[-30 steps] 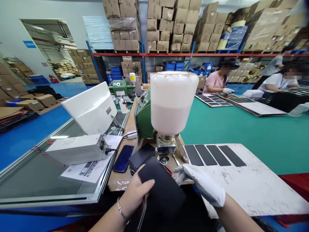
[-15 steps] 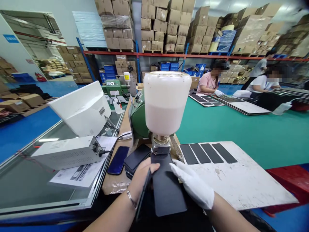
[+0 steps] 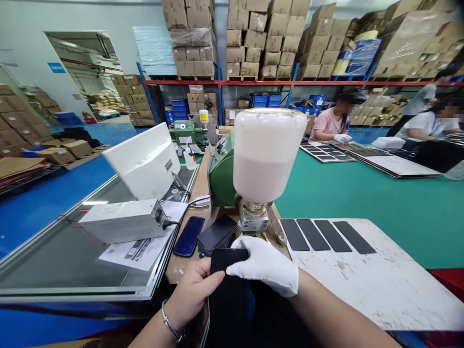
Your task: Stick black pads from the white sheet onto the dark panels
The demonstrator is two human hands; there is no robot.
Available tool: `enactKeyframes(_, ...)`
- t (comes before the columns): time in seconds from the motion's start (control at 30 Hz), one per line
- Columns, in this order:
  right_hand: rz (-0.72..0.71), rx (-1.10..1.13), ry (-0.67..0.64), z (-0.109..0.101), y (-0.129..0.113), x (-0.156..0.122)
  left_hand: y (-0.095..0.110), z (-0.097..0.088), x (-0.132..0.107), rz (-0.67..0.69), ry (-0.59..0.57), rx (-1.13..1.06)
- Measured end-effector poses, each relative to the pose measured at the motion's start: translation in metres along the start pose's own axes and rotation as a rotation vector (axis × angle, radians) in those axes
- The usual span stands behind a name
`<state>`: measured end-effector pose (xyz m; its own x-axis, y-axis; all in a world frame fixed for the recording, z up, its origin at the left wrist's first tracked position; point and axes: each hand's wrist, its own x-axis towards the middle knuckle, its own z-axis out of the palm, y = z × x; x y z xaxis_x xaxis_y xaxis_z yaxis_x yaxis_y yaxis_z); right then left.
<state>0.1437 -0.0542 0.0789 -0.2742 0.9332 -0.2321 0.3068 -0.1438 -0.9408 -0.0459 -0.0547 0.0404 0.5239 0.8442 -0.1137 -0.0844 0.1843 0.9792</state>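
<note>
Low in the middle, a dark phone-shaped panel is held between my two hands. My bare left hand, with a bracelet at the wrist, grips its left side, thumb on the face. My right hand, in a white glove, pinches its upper right corner, thumb in front and fingers behind. The lower part of the panel blends into dark clothing. Just beyond stands a green machine with a metal nozzle block under a big bottle of pale liquid. A stack of dark panels lies left of the nozzle.
Several dark panels lie in a row on a white board at right. To the left are a blue-black phone-shaped panel, a grey power box and a white monitor. Across the green table people work.
The panel has come away from under the nozzle towards me and is tilted up. My right hand has moved from its side to its top corner. The view has swung left.
</note>
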Motion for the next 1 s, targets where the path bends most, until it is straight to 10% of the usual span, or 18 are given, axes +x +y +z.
enactKeyframes(0.67, 0.097, 0.119, 0.212, -0.032, 0.041, -0.029, -0.020, 0.041, 0.032, -0.112, -0.164, -0.002)
enactKeyframes(0.83, 0.065, 0.228, 0.336, -0.043, 0.051, -0.033, -0.031, 0.038, 0.030, -0.248, -0.419, 0.163)
enactKeyframes(1.0, -0.004, 0.411, 0.456, -0.068, 0.077, -0.050, -0.030, 0.040, 0.044, -0.255, -0.293, 0.090)
